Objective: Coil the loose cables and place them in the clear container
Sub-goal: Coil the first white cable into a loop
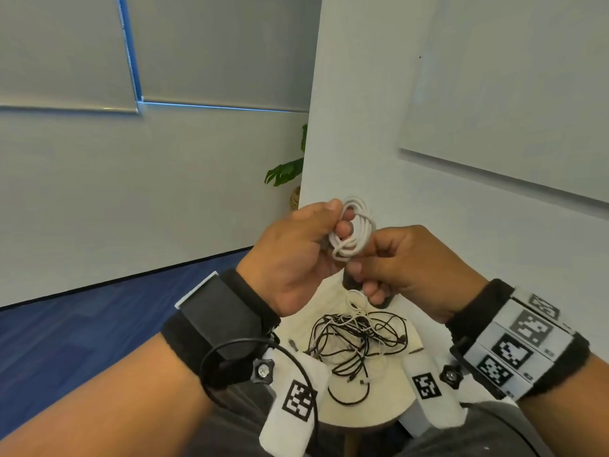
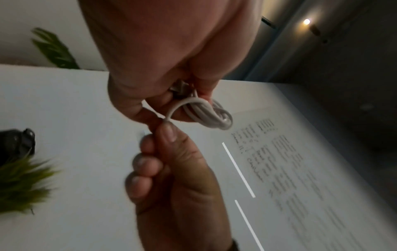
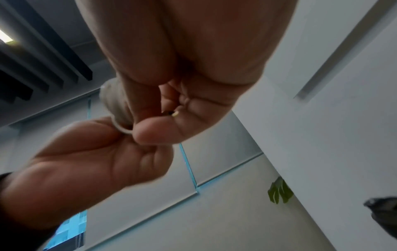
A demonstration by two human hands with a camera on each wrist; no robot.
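Note:
A white cable wound into a small coil (image 1: 353, 229) is held up between both hands above the table. My left hand (image 1: 306, 252) grips the coil with thumb and fingers curled through its loops (image 2: 204, 113). My right hand (image 1: 398, 262) pinches the coil's lower end; in the left wrist view its thumb and forefinger (image 2: 165, 134) meet at the cable. In the right wrist view the coil (image 3: 117, 105) shows beside the right thumb. A tangle of black and white loose cables (image 1: 357, 341) lies on the round table below. The clear container is not in view.
The small round light table (image 1: 389, 413) stands against a white wall (image 1: 379, 127). A dark object (image 1: 382, 300) sits at the table's back edge under my hands. A green plant (image 1: 285, 173) stands behind the wall corner. Blue carpet (image 1: 82, 324) lies to the left.

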